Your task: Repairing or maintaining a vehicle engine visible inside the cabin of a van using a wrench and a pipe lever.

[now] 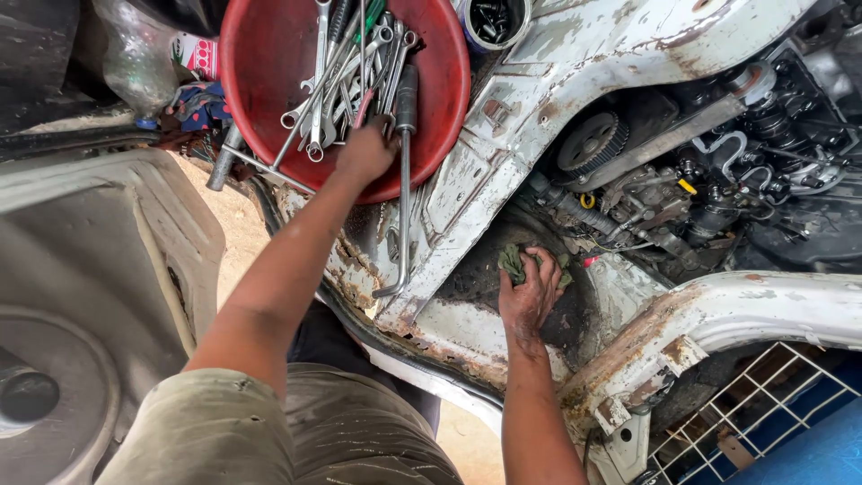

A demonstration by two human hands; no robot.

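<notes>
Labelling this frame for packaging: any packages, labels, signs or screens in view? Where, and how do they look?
Labelled container: top left, beside the red bowl that the left hand reaches into; white label with red and green print, mostly hidden.
Round tin: top centre, right of the bowl; open, pale rim, dark small parts inside.
No signs or screens in view.

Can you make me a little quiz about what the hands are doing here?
1. True or false: the left hand reaches into the red bowl of wrenches.
2. What does the right hand press on? A) a hammer B) a green rag C) a bottle
3. What toothed round part sits in the engine bay, up and right of the rag?

Key: 1 true; 2 B; 3 the gear.
</notes>
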